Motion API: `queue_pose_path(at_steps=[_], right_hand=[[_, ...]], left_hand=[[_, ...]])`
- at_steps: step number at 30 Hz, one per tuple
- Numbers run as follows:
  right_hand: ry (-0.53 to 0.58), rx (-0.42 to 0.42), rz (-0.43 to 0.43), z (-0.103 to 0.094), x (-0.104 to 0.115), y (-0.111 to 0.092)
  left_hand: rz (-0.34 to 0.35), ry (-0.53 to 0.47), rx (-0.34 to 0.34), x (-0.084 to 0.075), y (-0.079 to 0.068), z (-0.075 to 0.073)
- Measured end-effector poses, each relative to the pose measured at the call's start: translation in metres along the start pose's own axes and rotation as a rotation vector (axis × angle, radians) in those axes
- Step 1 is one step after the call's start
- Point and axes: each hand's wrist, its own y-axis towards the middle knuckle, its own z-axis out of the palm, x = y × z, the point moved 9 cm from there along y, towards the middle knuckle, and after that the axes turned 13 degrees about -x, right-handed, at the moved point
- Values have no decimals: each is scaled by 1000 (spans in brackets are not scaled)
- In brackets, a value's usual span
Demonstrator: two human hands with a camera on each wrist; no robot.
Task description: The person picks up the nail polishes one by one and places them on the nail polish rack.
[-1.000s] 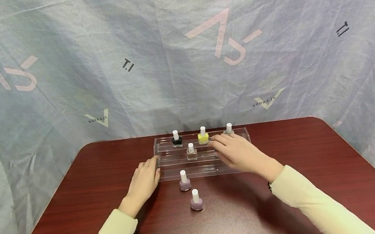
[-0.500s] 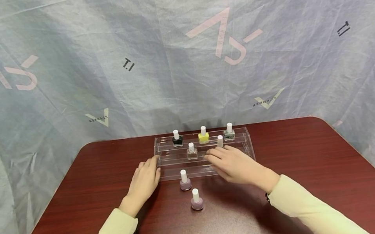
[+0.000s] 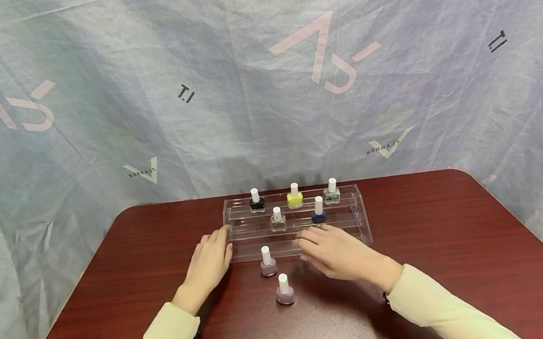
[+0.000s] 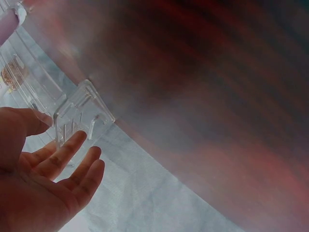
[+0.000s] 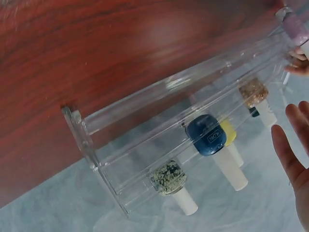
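A clear stepped display rack [image 3: 256, 250] stands on the table, and my left hand [image 3: 206, 261] holds its left end. In the left wrist view, the thumb and fingers lie either side of the rack's end panel. My right hand [image 3: 339, 252] is just in front of the dark blue nail polish bottle [image 3: 319, 216], which stands upright on the middle step. No bottle touches its fingers in the right wrist view. A clear bottle with brownish glitter [image 3: 278, 223] shares that step. Black [image 3: 257, 204], yellow [image 3: 295, 199] and glittery green [image 3: 332, 194] nail polishes stand on the top step.
Two mauve nail polish bottles, one nearer the rack [image 3: 268, 267] and one closer to me [image 3: 285, 295], stand on the reddish-brown table [image 3: 412, 219]. A printed grey cloth [image 3: 243, 110] hangs behind the table.
My right hand has let go of the blue nail polish on the middle step and drawn back toward me, bringing the bottle into view. My left hand has stayed at the rack's end.
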Motion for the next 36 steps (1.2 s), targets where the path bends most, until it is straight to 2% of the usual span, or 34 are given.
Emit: queue_pose_path(at_steps=[15,36], right_hand=[[74,6,4,4,18,-2],[84,22,-35,5,39,3]], left_hand=[[6,2,3,0,-1,0],[-7,1,19,0,-1,0]])
